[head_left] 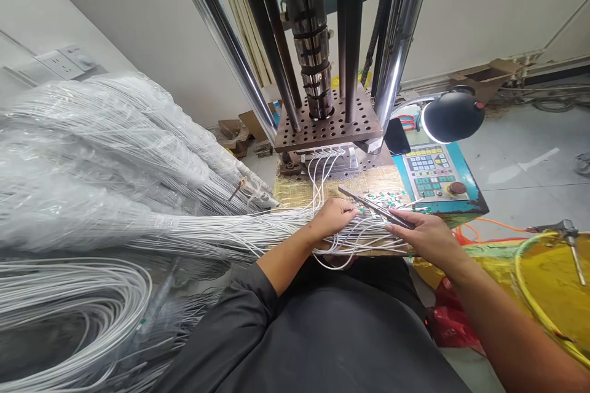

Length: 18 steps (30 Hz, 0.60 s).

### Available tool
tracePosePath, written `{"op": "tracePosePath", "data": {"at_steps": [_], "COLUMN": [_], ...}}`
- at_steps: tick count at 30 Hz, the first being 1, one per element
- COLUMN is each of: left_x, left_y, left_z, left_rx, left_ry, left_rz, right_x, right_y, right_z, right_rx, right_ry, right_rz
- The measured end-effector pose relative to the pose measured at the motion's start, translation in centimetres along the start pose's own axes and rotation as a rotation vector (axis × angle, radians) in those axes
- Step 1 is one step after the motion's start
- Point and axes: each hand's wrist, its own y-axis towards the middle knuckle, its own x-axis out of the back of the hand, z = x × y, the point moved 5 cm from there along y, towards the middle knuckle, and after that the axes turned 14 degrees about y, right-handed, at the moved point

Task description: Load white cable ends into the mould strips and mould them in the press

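Thin white cables with green tips (249,227) lie bundled across the tan-covered work surface (292,189), in front of the perforated brown metal press plate (341,130). Left hand (332,217): thumb and forefinger appear to pinch one green-tipped end. Right hand (431,236): fingers closed on a long, narrow grey metal tool (371,204), slanting above the tips. Risk, judged: overlapping loops may snag neighbours if pulled; a low tool sweep could scatter tips.

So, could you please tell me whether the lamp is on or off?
On: the lamp glows bright white along its edge.
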Motion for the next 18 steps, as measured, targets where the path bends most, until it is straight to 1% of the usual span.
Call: {"op": "tracePosePath", "data": {"at_steps": [7, 12, 18], "left_x": [0.06, 0.07, 0.08], "left_y": [-0.21, -0.4, -0.59], "left_z": [-0.3, -0.8, -0.94], "left_rx": [0.03, 0.019, 0.017], "left_ry": [-0.024, -0.006, 0.03], "left_rz": [-0.007, -0.018, -0.033], "right_x": [0.02, 0.02, 0.08], "right_y": [-0.15, -0.31, -0.48], "right_z": [0.14, 0.25, 0.79], "right_rx": [-0.005, -0.033, -0.027], "right_ry": [0.008, -0.001, -0.013], "right_rz": [-0.002, -0.002, -0.001]}}
